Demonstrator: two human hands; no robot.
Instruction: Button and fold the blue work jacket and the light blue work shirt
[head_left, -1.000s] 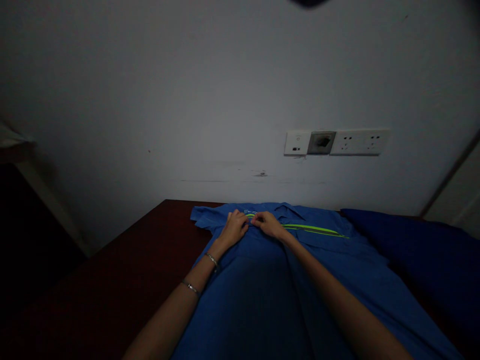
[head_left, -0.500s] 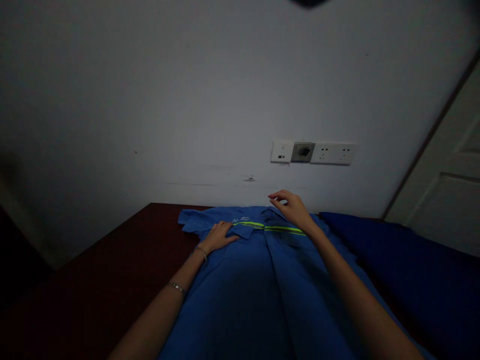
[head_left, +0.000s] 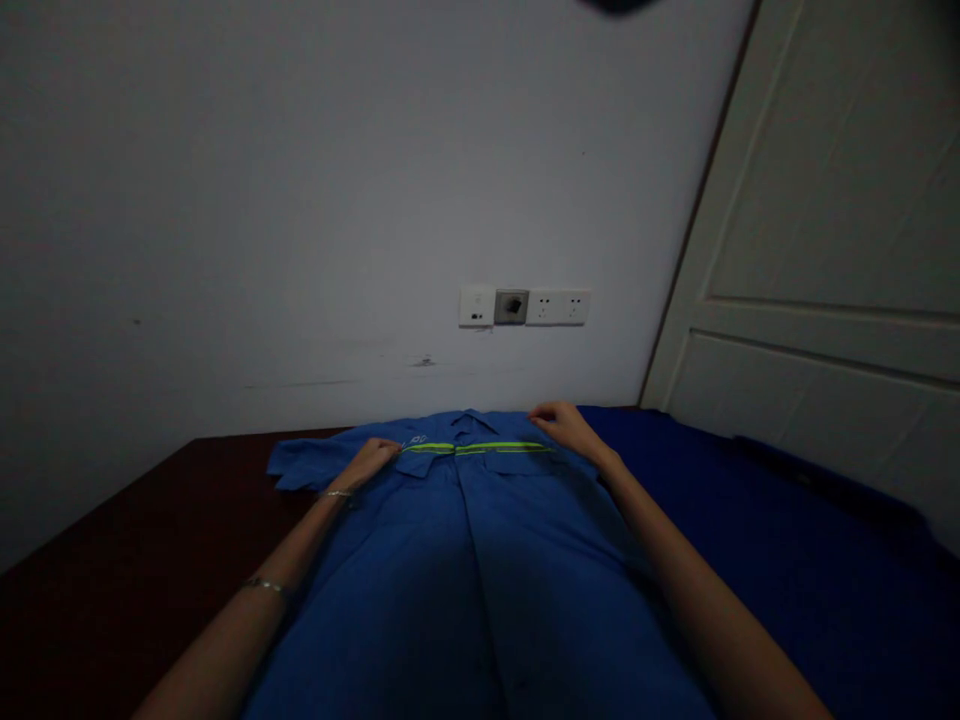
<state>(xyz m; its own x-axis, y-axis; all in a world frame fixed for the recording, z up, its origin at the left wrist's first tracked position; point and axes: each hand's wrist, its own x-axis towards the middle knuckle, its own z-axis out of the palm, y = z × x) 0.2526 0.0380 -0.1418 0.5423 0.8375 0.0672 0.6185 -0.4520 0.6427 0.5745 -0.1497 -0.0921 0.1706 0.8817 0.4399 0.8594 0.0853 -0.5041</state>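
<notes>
A blue short-sleeved work shirt [head_left: 405,570] lies spread front side up, its collar toward the wall. Yellow-green stripes cross its chest, with white lettering above the one on the left. My left hand [head_left: 373,458], with two bracelets on its arm, is at the left chest beside the lettering, fingers drawn together on the cloth. At the right shoulder, my right hand [head_left: 566,428] has thumb and fingers pinched together at the shirt's edge. The fold of cloth between the fingertips is too small and dark to see well.
A dark red tabletop [head_left: 142,520] extends to the left under the shirt. Dark blue cloth [head_left: 720,560] lies on the right. Behind stands a pale wall [head_left: 300,220] with a row of sockets [head_left: 556,307], and a white panelled door [head_left: 832,230] is at the right.
The view has turned right. My left hand has gone from lying flat on the shirt to drawn-together fingers. My right hand has moved from above the collar to the right shoulder.
</notes>
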